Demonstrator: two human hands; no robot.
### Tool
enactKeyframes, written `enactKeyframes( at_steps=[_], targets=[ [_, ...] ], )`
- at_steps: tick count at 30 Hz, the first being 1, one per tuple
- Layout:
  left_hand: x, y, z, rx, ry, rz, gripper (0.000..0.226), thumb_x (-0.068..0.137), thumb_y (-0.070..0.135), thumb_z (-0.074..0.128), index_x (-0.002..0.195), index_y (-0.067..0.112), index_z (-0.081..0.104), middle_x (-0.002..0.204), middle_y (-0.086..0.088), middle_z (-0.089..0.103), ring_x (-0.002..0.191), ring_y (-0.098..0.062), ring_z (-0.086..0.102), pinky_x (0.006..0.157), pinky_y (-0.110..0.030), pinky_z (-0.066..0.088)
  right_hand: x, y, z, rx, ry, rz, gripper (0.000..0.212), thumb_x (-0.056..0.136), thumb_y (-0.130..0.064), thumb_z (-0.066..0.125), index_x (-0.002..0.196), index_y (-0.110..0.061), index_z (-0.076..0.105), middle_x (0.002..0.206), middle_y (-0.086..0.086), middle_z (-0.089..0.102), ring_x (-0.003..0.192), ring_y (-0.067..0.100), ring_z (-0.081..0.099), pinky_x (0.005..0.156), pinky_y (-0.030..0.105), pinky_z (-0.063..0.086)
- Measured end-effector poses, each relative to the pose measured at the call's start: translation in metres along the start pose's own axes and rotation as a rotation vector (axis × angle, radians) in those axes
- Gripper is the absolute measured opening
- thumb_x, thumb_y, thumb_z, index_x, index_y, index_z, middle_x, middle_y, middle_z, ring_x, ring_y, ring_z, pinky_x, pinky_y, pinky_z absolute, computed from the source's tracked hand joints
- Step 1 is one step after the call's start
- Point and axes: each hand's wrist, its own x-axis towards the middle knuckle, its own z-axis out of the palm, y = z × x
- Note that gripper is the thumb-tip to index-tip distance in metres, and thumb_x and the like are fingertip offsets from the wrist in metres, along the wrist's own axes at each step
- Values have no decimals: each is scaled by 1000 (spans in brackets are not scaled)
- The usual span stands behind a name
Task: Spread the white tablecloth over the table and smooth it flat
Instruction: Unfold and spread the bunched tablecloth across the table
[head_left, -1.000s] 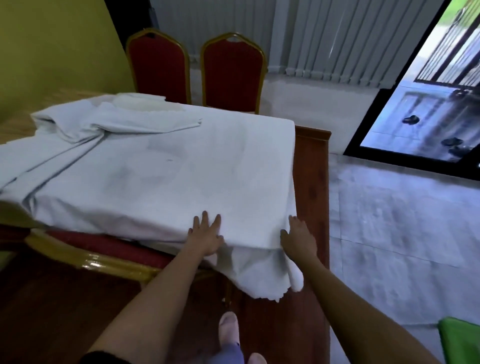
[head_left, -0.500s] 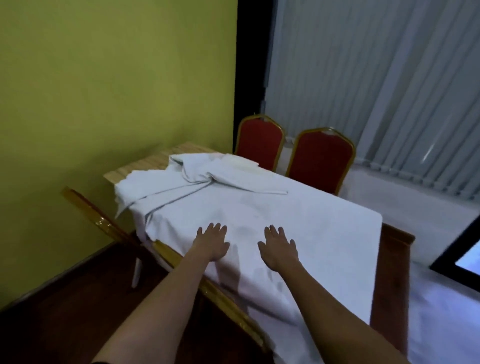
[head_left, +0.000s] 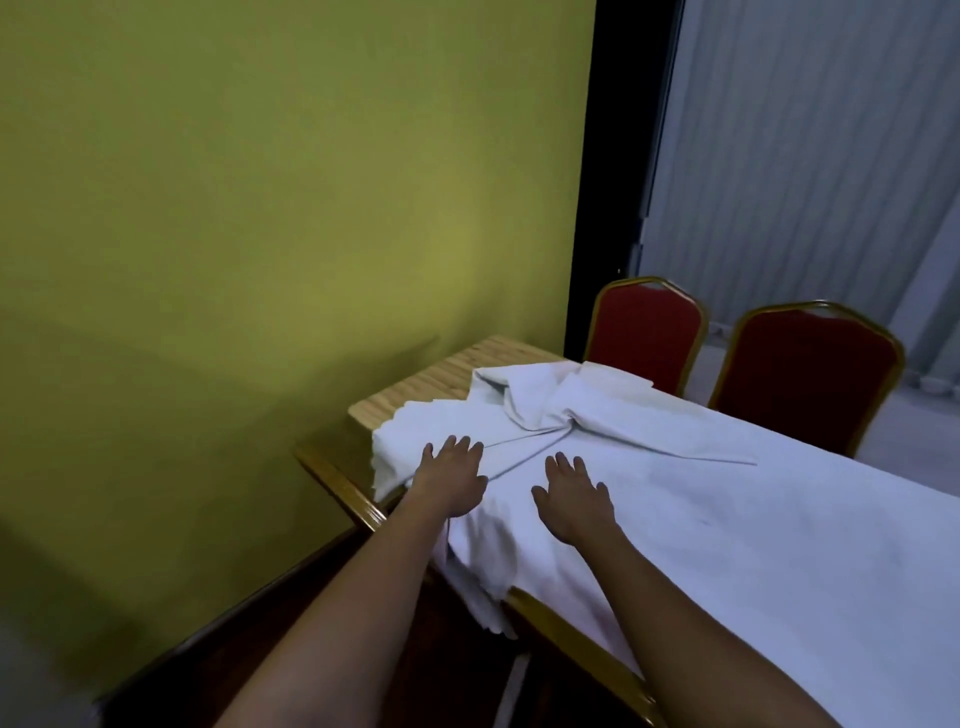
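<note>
The white tablecloth (head_left: 753, 519) covers most of the wooden table (head_left: 431, 384). Its far left end lies bunched in folds, and a bare strip of tabletop shows beside the yellow wall. My left hand (head_left: 449, 486) rests flat on the cloth near the left edge, fingers apart. To its right, my right hand (head_left: 574, 501) lies palm down on the cloth, fingers spread, just below the bunched folds. Neither hand grips the fabric. A corner of cloth hangs over the near edge.
Two red chairs with gold frames (head_left: 647, 332) (head_left: 805, 374) stand behind the table's far side. A yellow wall (head_left: 260, 208) runs along the left. Grey vertical blinds (head_left: 805, 130) hang at the back right. A gold chair frame (head_left: 343, 486) shows along the table's near edge.
My view swung left from the table's right end. Both hands moved along the cloth toward the bunched left end, and they lie flat closer to the folds than half a second ago.
</note>
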Motion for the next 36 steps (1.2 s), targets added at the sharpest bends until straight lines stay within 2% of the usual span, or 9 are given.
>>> enactKeyframes(
  at_steps=[10, 12, 16, 20, 22, 26, 30, 33, 36],
  targets=[
    [81, -65, 23, -13, -60, 6, 57, 99, 33, 33, 150, 12, 16, 159, -7, 14, 147, -25, 7, 117, -50, 6, 108, -41, 22, 10, -12, -17, 57, 102, -35, 26, 153, -15, 11, 163, 1, 3, 149, 23, 1, 116, 51, 16],
    [123, -91, 35, 10, -143, -11, 56, 99, 33, 34, 149, 13, 18, 158, -6, 16, 147, -24, 9, 117, -50, 7, 163, -46, 45, 84, -71, 28, 56, 101, -35, 26, 153, -15, 12, 163, 0, 5, 149, 22, 2, 115, 50, 17],
    [138, -109, 51, 29, -249, 1, 51, 98, 33, 35, 144, 12, 29, 153, -6, 27, 144, -24, 17, 116, -50, 12, 168, -37, 66, 63, -124, 71, 57, 101, -36, 28, 152, -15, 13, 162, 1, 7, 149, 23, 4, 115, 50, 20],
    [150, -125, 53, 4, -224, -14, 51, 99, 34, 35, 145, 13, 30, 153, -6, 27, 143, -22, 19, 115, -48, 14, 169, -36, 75, 66, -92, 73, 58, 101, -35, 29, 152, -14, 11, 161, 1, 10, 147, 23, 9, 113, 50, 23],
    [165, -129, 68, -6, -296, 1, 50, 99, 33, 36, 145, 13, 30, 154, -6, 27, 143, -22, 19, 115, -47, 15, 175, -32, 91, 119, -128, 156, 60, 101, -36, 31, 153, -15, 7, 161, 1, 8, 147, 23, 8, 113, 49, 22],
    [189, -146, 99, 0, -333, 6, 61, 98, 32, 37, 151, 15, 12, 158, -8, 15, 145, -23, 14, 115, -48, 14, 183, -28, 120, 182, -119, 309, 66, 100, -40, 33, 154, -17, 3, 162, 8, 4, 148, 27, 7, 114, 50, 21],
    [222, -170, 125, -37, -240, -23, 77, 95, 36, 44, 151, 18, -7, 157, -11, 13, 145, -27, 15, 115, -50, 14, 192, -37, 133, 144, -81, 389, 64, 99, -39, 31, 152, -12, 8, 159, 11, 12, 146, 29, 11, 113, 53, 19],
    [245, -190, 133, -20, -213, 36, 73, 91, 41, 54, 147, 12, 18, 140, -11, 39, 128, -30, 41, 104, -45, 33, 197, -50, 137, 170, -27, 475, 59, 101, -35, 25, 153, -13, 9, 161, 4, 12, 147, 25, 10, 115, 52, 15],
    [271, -215, 133, -193, -169, 99, 29, 87, 36, 58, 110, 19, 54, 109, -4, 57, 96, -22, 58, 76, -34, 45, 209, -74, 143, 266, 82, 566, 53, 102, -30, 24, 152, -15, 15, 157, 4, 27, 144, 21, 23, 115, 49, 19]
  ],
)
